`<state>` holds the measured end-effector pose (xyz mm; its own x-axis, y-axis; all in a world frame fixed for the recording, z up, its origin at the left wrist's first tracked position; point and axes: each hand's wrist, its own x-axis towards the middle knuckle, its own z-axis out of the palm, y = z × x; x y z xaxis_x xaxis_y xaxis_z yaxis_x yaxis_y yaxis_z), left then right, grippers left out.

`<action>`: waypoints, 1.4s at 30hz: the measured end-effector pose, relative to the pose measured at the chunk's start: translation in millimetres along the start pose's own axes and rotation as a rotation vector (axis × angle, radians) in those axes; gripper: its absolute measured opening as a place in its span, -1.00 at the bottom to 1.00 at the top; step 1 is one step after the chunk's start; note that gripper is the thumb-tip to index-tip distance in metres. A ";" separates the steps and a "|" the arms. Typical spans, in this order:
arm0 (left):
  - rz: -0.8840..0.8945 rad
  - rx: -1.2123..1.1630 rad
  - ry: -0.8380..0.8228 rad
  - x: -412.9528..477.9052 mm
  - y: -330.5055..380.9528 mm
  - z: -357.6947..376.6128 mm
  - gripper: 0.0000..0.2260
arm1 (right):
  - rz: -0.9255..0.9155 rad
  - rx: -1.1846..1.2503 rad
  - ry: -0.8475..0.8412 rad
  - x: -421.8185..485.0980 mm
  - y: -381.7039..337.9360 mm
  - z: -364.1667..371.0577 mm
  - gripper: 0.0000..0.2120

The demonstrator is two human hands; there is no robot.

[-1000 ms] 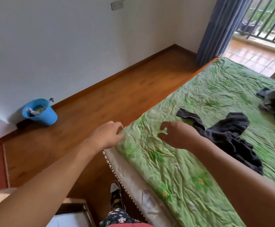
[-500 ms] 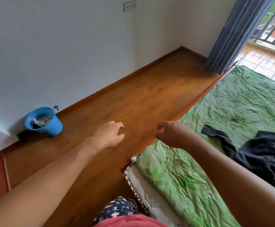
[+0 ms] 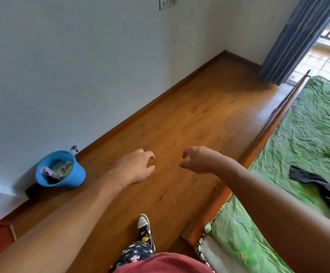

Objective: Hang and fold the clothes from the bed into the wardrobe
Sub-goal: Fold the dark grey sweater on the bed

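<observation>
Now we turn away from the bed [image 3: 265, 133]. A second ago both grips pinched its green sheet [image 3: 313, 134] at the near edge. The left grip [image 3: 135, 167] and right grip [image 3: 197, 159] now hang loose and empty over the floor [image 3: 180, 119] beside the bed. The dark clothes [image 3: 306, 177] lie on the bed, untouched. We judge the sheet-tugging over, with no garment picked up yet.

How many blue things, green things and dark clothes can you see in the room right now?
Blue: 2, the bucket and the curtain
Green: 1, the bedsheet
Dark clothes: 1, the dark garment on the bedsheet, partly hidden by an arm
Total: 4
</observation>
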<state>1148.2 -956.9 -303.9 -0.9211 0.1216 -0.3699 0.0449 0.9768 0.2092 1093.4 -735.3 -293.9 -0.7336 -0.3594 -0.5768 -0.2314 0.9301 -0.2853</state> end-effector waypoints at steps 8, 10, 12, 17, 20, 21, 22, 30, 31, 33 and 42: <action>0.110 0.079 -0.025 89.8 -76.7 -64.1 -0.60 | 0.155 0.126 0.022 82.7 -28.6 -48.7 -0.51; 0.158 0.088 -0.049 116.6 -66.6 -72.2 -0.60 | 0.227 0.148 0.055 90.2 -10.5 -54.3 -0.52; 0.212 0.106 -0.077 143.8 -48.9 -79.0 -0.61 | 0.302 0.178 0.097 91.8 12.0 -59.0 -0.53; 0.404 0.188 -0.086 210.0 26.5 -95.9 -0.60 | 0.472 0.272 0.187 76.5 81.6 -71.6 -0.57; 0.519 0.234 -0.095 251.9 87.8 -101.4 -0.61 | 0.562 0.359 0.263 62.8 134.6 -81.6 -0.68; 0.562 0.249 -0.098 264.8 111.1 -102.0 -0.61 | 0.587 0.387 0.283 57.4 153.7 -84.8 -0.70; 0.608 0.262 -0.101 277.5 136.4 -101.4 -0.62 | 0.613 0.409 0.302 51.2 173.3 -87.2 -0.69; 0.979 0.435 -0.206 359.3 363.8 -78.6 -0.63 | 0.937 0.612 0.365 -47.4 335.0 -84.9 -0.68; 1.034 0.455 -0.222 363.0 391.8 -74.7 -0.62 | 0.986 0.648 0.377 -63.6 351.6 -81.0 -0.69; 1.131 0.477 -0.267 366.5 444.8 -66.4 -0.60 | 1.088 0.718 0.399 -93.8 375.7 -73.4 -0.67; 1.614 0.673 -0.387 383.8 654.8 -3.8 -0.64 | 1.544 1.103 0.531 -164.6 446.0 -18.3 -0.58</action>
<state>822.7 -271.3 -305.4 0.3193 0.8664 -0.3839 0.9438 -0.2542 0.2111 1099.3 -259.9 -312.2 -0.0186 0.8223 -0.5688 0.9593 -0.1456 -0.2418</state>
